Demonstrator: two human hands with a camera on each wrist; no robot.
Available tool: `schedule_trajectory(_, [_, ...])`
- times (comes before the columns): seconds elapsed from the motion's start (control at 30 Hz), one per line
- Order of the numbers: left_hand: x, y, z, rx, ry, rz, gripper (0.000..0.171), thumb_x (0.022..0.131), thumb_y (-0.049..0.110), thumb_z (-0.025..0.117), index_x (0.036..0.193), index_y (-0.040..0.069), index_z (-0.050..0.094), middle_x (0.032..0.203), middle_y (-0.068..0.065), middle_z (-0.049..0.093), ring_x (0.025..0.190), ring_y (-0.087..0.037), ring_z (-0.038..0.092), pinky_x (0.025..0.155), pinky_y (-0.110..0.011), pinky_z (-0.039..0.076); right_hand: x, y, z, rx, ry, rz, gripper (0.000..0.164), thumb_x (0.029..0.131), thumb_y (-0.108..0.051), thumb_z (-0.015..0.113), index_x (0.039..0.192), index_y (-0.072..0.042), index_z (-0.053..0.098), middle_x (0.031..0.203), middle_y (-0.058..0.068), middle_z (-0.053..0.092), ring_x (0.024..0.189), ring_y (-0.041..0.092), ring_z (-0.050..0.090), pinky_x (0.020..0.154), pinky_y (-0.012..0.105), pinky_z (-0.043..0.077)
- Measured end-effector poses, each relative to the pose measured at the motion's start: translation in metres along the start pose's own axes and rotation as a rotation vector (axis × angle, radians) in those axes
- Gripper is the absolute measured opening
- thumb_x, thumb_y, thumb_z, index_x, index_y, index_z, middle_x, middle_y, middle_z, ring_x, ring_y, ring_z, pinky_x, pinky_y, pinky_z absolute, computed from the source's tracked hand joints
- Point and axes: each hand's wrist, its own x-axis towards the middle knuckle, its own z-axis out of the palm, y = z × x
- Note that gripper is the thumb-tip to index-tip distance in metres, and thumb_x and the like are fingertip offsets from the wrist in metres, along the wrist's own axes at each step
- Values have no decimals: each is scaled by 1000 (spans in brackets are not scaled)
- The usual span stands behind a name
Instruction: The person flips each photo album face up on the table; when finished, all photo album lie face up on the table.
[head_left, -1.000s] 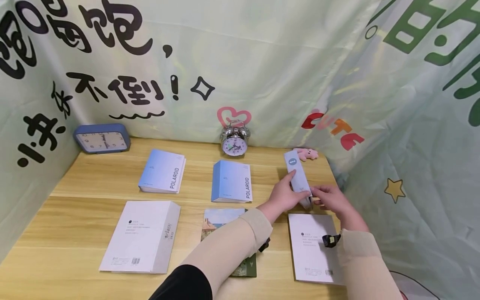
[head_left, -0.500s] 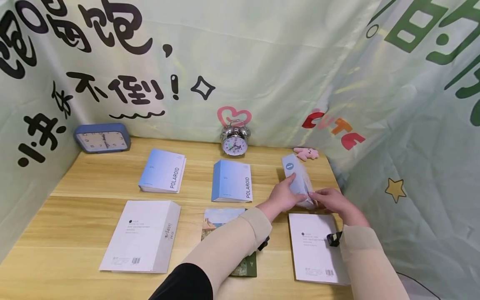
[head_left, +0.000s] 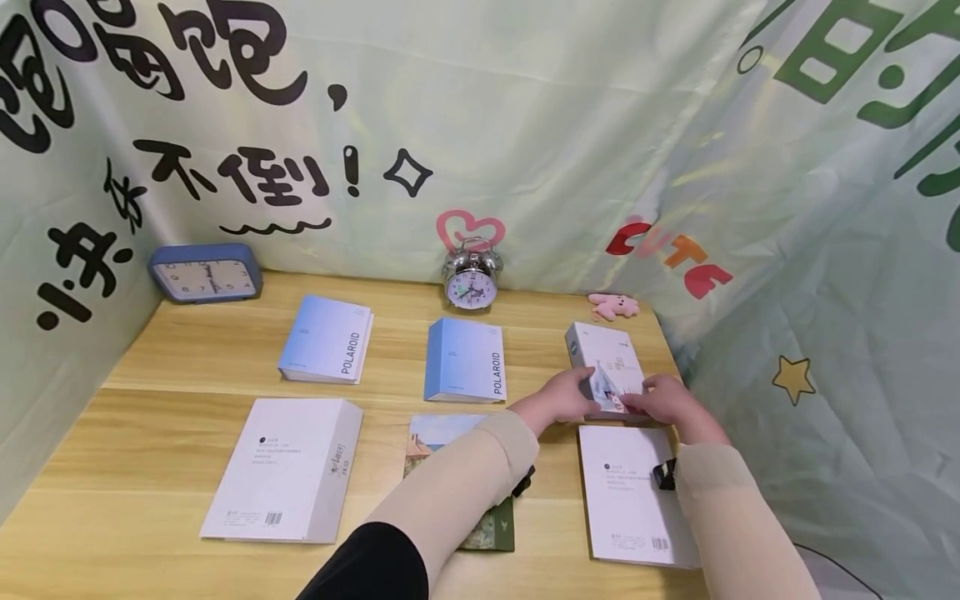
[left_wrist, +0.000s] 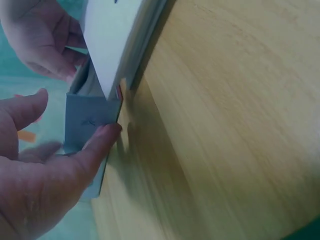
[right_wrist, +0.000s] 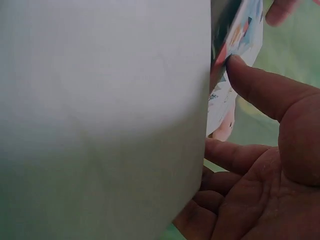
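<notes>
Pinching illustrated book with left grip and right grip; revealing lower-spine emblem only in left wrist view.

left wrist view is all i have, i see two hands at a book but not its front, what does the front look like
Observer: In the head view, the book is white in front, with a pale blue triangular picture on the lower part.
Operator: ok, anything past its far end
Observer: A small pink toy lies beyond it.
Operator: and what's next to it on the left
Observer: A blue POLAROID book, set apart from it.
</notes>
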Motion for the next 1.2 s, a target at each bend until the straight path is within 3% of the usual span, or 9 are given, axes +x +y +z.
schedule_trajectory(0.37, [-1,-6,-6,-53,29,-46,85,92,16,83,165,9,38,164,-11,46,150,-23,43,121,-30,35,6,-12,8,-34,18,-30,74,101,-32,71,143,23,45,141,43,49,114,46,53,106,60,45])
schedule_trajectory(0.6, [-6,-9,-10,-47,46,-50,84,93,15,82,164,6,38,163,-13,46,148,-24,45,120,-29,36,8,-13,12,-9,4,-33,73,100,-35,72,142,20,49,140,41,51,112,45,54,103,60,47])
schedule_trajectory(0.7, [-13,-11,-15,-61,63,-41,83,92,15,83,162,4,40,160,-14,50,145,-25,49,118,-30,39,3,-10,9,11,-10,-31,77,103,-41,67,144,20,46,143,42,47,121,51,51,107,62,45])
schedule_trajectory(0.8, [-24,-11,-27,-69,83,-51,84,92,19,83,163,4,40,160,-13,50,144,-28,50,118,-34,40,-6,-7,1,31,-7,-28,81,106,-45,59,148,21,40,148,45,40,132,57,45,110,66,41])
schedule_trajectory(0.93, [-47,-9,-58,-107,113,-43,86,95,21,81,165,5,34,165,-14,42,142,-34,53,117,-42,43,-22,-12,-7,59,24,-41,86,108,-49,56,153,20,33,152,45,37,136,58,43,110,68,41])
schedule_trajectory(1.1, [-89,-12,-101,-369,166,-1,93,98,20,78,169,6,20,171,-16,31,140,-39,53,113,-49,47,-47,-35,3,144,113,-166,80,107,-44,61,157,14,35,151,39,45,133,54,50,106,64,48])
schedule_trajectory(1.2, [-118,-19,-119,-484,229,57,94,99,18,76,169,5,15,171,-19,30,140,-41,53,110,-50,50,-63,-54,21,292,215,-305,68,107,-29,65,156,11,40,148,36,51,127,50,56,97,47,58])
